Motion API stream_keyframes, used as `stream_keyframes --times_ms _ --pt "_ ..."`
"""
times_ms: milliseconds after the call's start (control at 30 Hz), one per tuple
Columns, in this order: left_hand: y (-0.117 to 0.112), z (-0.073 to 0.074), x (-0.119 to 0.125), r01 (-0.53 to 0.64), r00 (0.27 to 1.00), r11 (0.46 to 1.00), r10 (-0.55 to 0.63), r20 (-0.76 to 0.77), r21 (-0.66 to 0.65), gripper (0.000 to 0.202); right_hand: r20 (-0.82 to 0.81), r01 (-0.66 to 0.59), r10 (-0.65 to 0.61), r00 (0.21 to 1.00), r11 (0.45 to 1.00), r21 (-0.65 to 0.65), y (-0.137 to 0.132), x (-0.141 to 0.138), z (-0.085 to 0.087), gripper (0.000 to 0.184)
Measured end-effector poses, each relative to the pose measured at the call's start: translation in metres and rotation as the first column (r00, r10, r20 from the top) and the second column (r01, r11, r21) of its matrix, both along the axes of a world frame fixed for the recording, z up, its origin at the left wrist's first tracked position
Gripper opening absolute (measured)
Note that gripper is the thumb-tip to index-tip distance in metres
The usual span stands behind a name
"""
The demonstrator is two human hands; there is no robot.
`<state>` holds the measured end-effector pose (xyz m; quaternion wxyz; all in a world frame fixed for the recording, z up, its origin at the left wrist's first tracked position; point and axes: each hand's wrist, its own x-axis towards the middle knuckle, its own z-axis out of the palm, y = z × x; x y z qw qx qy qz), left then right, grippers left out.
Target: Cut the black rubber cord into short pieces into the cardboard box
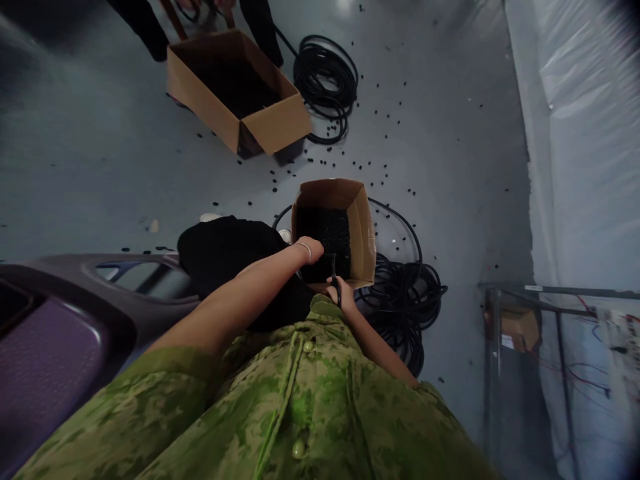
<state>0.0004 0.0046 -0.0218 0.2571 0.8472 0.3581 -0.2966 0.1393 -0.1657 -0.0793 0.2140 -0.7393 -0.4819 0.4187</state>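
Note:
My left hand (312, 249) is closed over the cardboard box (361, 233) between my legs, with a short dark end of what looks like black hose (330, 254) poking out of its fingers. In my right hand (344, 295), closed round the dark handles, is a pair of scissors (334, 269). Their blades point away from me, close to that dark end. Many small black cut pieces (336, 227) fill the bottom of the box. Whether the blades touch the hose is too small to tell.
A tangled coil of black hose (410, 293) lies right of the box, another coil (325, 73) farther off. Across from me a person's legs (260, 30) flank a bigger cardboard box (277, 123). Black bits dot the floor. A purple-seated chair (50, 367) is left, a metal frame (495, 347) right.

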Motion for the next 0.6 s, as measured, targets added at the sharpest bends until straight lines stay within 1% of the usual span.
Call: stream_keyframes --times_ms 133,233,367,600 --pt "-0.0007 -0.0003 0.0009 0.024 1.0 1.0 -0.024 0.003 0.015 0.029 -0.013 0.001 -0.001 1.0 1.0 0.016 -0.0011 0.0005 -0.002 0.024" --pt "-0.0006 -0.0029 0.0013 0.047 0.999 0.999 -0.047 0.001 0.026 0.028 0.001 -0.005 0.005 1.0 0.999 0.031 -0.0017 0.0007 -0.0036 0.023" --pt "-0.0006 -0.0065 0.0008 0.048 0.998 0.998 -0.049 0.028 0.03 0.027 -0.005 -0.023 0.023 1.0 0.999 0.043 -0.0015 0.0018 -0.0055 0.023" --pt "-0.0022 -0.0067 0.0018 0.096 0.995 0.995 -0.096 0.027 0.026 0.025 -0.01 0.005 -0.004 1.0 0.999 0.052 -0.0031 -0.0003 -0.0085 0.019"
